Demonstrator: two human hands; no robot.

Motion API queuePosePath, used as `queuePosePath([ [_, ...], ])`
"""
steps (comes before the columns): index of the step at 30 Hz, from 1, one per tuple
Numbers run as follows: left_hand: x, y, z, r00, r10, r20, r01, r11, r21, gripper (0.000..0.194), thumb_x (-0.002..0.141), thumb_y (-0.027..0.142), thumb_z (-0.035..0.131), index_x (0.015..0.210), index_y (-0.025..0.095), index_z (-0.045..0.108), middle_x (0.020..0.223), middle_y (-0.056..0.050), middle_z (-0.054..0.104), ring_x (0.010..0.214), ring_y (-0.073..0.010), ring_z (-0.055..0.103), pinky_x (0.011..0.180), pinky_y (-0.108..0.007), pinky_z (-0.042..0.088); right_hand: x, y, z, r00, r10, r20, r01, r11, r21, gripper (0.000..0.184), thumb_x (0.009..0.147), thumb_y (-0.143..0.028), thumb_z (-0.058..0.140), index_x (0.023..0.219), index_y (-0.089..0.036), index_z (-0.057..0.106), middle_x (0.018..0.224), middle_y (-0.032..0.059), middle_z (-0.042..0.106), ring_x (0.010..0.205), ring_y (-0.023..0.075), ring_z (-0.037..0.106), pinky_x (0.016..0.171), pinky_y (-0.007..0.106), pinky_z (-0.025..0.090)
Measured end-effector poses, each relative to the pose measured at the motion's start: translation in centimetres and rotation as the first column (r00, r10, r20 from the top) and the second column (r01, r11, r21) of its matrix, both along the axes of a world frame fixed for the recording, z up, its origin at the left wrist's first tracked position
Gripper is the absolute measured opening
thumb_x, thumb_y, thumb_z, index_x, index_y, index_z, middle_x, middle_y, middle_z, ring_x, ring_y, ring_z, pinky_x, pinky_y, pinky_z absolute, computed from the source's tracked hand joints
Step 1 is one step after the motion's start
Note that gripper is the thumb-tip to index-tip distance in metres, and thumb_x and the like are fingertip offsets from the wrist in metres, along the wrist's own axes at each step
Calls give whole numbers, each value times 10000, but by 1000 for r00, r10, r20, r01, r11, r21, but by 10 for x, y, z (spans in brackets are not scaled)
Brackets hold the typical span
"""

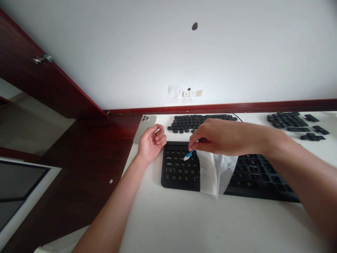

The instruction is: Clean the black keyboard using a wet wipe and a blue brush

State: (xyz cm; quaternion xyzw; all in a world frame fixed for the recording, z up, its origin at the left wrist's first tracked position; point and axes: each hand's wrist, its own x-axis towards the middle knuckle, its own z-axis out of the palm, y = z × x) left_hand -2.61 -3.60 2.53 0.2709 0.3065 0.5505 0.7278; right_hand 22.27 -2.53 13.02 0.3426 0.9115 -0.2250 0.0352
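Note:
My right hand (210,137) grips a blue brush (189,154), which looks like a toothbrush, its white bristles down at the left part of a black keyboard base (171,182). The base's keycaps are off and its bare switch sockets show. Below that hand a crumpled white tissue (216,172) drapes over the base; whether the fingers also hold it I cannot tell. My left hand (152,140) rests by the base's upper left corner, palm turned up, fingers curled in with nothing in them. Part of the base lies hidden under my right forearm.
Rows of loose black keycaps (195,121) lie behind the keyboard base. More keycaps (286,119) are grouped at the right on the white table (163,218). A phone (144,128) lies at the table's left edge. Wall sockets (193,93) and a red door (47,77) stand beyond.

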Motion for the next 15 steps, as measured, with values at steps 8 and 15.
queuePosePath([
  [8,-1,0,-2,1000,-8,-4,8,1000,14,135,852,284,692,831,155,662,615,66,297,482,-68,309,465,-210,260,1,-3,-9,993,-50,103,45,998,54,377,942,-151,550,1136,-349,806,1040,24,795,974,259,727,754,332,468],
  [15,0,0,0,1000,-3,-16,3,1000,-9,135,846,288,691,830,160,650,617,67,297,473,-65,309,461,-206,261,5,-7,-15,948,-102,302,75,992,101,231,919,-160,584,977,-232,796,912,81,770,714,251,702,566,325,356],
])
